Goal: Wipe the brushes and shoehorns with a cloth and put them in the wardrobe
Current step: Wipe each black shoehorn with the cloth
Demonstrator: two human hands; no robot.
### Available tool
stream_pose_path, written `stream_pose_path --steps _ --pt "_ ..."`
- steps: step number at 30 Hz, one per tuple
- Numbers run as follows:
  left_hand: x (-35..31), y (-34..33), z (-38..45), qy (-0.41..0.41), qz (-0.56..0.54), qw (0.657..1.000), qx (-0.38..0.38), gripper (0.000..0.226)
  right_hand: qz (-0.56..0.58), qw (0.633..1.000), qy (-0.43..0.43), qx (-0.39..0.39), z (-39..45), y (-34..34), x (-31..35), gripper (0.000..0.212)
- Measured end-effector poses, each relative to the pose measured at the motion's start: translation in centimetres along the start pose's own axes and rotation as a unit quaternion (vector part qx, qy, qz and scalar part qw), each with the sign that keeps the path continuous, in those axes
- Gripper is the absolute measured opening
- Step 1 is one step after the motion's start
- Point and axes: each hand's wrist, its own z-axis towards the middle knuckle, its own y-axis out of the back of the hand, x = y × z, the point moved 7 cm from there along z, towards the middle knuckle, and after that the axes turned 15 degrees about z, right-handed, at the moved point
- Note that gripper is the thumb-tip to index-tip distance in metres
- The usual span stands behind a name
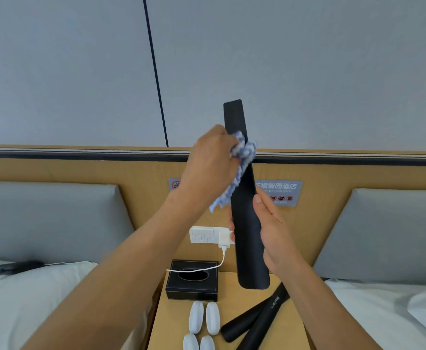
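My right hand [272, 236] grips the lower half of a long black shoehorn [242, 188], held upright above the nightstand. My left hand [209, 160] holds a blue-and-white cloth [242, 157] wrapped around the shoehorn's upper part; the cloth's tail hangs down to the left. Two more black shoehorns [260, 317] lie crossed on the wooden nightstand [234, 306]. Several white brushes [204, 322] lie in pairs beside them at the front.
A black tissue box [191, 281] stands at the back of the nightstand, with a white charger cable [214, 266] running from a wall socket [204, 234] above it. Beds with white linen and grey headboard cushions flank the nightstand left [30, 299] and right [388, 309].
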Motion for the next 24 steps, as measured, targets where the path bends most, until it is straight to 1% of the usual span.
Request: stream_pose_path --steps 4,7,9,12,14,17,19,20,22,24 --pt "2.2 2.9 3.9 0.069 0.012 0.996 -0.054 0.018 0.014 1.000 -0.017 0.022 0.1 -1.3 -0.1 0.025" --pt "2.8 3.5 5.1 0.080 0.023 0.995 -0.061 0.021 0.028 0.999 -0.012 0.026 0.2 -2.0 0.3 0.025" --pt "1.7 2.8 4.2 0.065 0.021 0.996 -0.053 0.022 0.036 0.999 0.007 0.015 0.4 -2.1 0.9 0.028" --pt "-1.1 -0.1 0.6 0.012 0.025 0.999 -0.018 0.017 0.045 0.998 0.036 -0.029 1.1 -1.2 2.2 0.028" --pt "-2.6 -1.7 -2.2 -0.023 0.004 1.000 -0.002 0.017 0.072 0.995 0.040 -0.054 1.6 -0.4 2.6 0.026" --pt "-3.2 -3.2 -4.8 -0.053 -0.040 0.998 0.008 0.014 0.134 0.989 0.029 -0.051 1.6 0.1 2.6 0.035" --pt "-3.2 -3.9 -5.9 -0.047 -0.053 0.997 0.028 0.015 0.193 0.980 0.006 -0.056 1.3 0.4 2.1 0.053" --pt "-3.2 -4.0 -6.4 -0.046 -0.054 0.997 0.033 0.017 0.212 0.975 -0.011 -0.060 1.3 0.6 1.9 0.057" --pt "-3.7 -3.9 -7.3 -0.057 -0.053 0.996 0.032 0.020 0.242 0.968 -0.042 -0.053 1.1 0.8 1.5 0.055" --pt "-4.2 -3.7 -8.1 -0.071 -0.050 0.996 0.030 0.021 0.261 0.962 -0.060 -0.045 0.9 1.1 1.4 0.059"
